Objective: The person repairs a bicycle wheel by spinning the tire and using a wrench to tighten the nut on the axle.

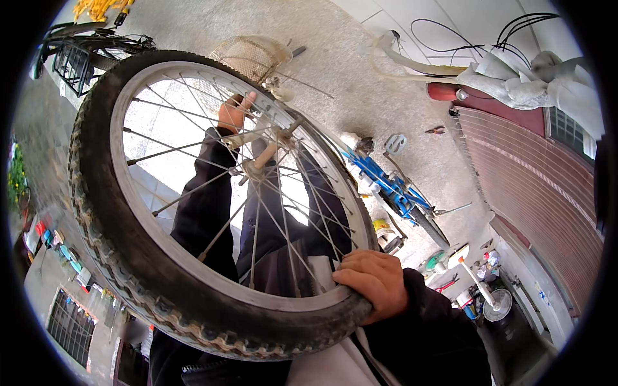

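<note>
Black knobbly tyre (116, 212), metal rim (118, 122) | right hand (373, 282) clasping both | left hand (233, 115): grip unclear

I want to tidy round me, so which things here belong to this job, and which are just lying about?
Probably part of the job:
wheel, your left hand at its far side, your right hand gripping its edge
blue bike on the ground
pliers

Apparently just lying about:
mesh basket
yellow heap
white bundle

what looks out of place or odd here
The wheel stands out: it sits in no frame or fork, and the person's right grip holds its edge. Pliers also lie loose on the floor, near the blue bicycle. I see no clear spill or breakage.
</note>
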A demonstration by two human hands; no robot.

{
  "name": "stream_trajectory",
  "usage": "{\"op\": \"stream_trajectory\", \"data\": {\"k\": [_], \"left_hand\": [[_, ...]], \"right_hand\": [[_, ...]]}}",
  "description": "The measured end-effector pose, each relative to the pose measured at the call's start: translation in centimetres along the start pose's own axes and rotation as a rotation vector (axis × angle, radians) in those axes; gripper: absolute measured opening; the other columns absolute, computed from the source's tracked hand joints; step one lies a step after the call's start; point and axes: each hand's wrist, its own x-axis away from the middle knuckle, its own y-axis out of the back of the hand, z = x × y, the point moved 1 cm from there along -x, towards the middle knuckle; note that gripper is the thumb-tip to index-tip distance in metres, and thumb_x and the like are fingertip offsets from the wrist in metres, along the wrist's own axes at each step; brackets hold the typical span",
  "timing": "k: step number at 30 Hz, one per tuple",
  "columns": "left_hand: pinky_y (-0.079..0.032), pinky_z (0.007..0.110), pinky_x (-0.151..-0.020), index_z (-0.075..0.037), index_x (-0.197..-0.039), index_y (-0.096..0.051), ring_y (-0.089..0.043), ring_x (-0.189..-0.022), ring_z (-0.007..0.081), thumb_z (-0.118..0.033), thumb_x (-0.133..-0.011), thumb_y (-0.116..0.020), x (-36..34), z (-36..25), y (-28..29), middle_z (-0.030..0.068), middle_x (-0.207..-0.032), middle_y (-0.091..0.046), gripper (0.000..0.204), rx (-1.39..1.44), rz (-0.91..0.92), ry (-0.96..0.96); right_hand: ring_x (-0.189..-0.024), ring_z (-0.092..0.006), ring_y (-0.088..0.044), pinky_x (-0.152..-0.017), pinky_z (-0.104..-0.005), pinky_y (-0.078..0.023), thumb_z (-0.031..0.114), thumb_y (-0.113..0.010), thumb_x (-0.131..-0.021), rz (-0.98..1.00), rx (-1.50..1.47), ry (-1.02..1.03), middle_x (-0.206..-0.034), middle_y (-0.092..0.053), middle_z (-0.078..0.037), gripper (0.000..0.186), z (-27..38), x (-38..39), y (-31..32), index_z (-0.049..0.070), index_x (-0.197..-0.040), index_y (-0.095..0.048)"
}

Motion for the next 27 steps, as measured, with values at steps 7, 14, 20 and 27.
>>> {"op": "stream_trajectory", "data": {"k": [7,14,20,27], "left_hand": [[-0.049,0.037,-0.056,0.003,-0.094,-0.062,-0.063,-0.062,0.0256,-0.055,-0.082,-0.057,-0.3,2.7,-1.3,0.021,-0.076,-0.063,0.06,-0.186,-0.139,-0.056],[-0.048,0.041,-0.058,-0.002,-0.083,-0.062,-0.063,-0.056,0.0311,-0.051,-0.082,-0.06,0.3,-0.8,-3.3,0.0157,-0.064,-0.063,0.049,-0.36,-0.285,-0.072],[-0.046,0.038,-0.049,-0.001,-0.083,-0.063,-0.061,-0.052,0.0261,-0.04,-0.084,-0.062,0.1,4.4,-3.3,0.0137,-0.058,-0.06,0.039,-0.215,-0.488,-0.146],[-0.05,0.029,-0.054,0.008,-0.105,-0.057,-0.065,-0.063,0.0183,-0.025,-0.089,-0.058,5.4,1.9,0.9,0.0122,-0.084,-0.066,0.036,0.118,-0.38,0.016]], "right_hand": [[-0.068,-0.0312,-0.061,-0.062,-0.0366,-0.05,0.02,-0.076,-0.059,0.05,-0.092,-0.038,-0.079,-0.061,-0.015,0.045,-1.3,0.2,0.9,-0.002,-0.094,-0.058],[-0.059,-0.0293,-0.059,-0.053,-0.0327,-0.047,0.016,-0.074,-0.06,-0.019,-0.089,-0.046,-0.073,-0.058,-0.013,0.038,-3.4,-1.5,2.1,-0.002,-0.09,-0.058],[-0.062,-0.0299,-0.061,-0.056,-0.0337,-0.049,0.02,-0.078,-0.057,-0.029,-0.016,0.006,-0.074,-0.058,-0.014,0.047,-2.7,-1.7,0.8,-0.004,-0.092,-0.058],[-0.068,-0.0298,-0.061,-0.06,-0.0353,-0.049,0.021,-0.08,-0.054,0.031,0.003,-0.047,-0.079,-0.06,-0.013,0.057,-1.8,-2.0,2.4,-0.001,-0.101,-0.057]]}}
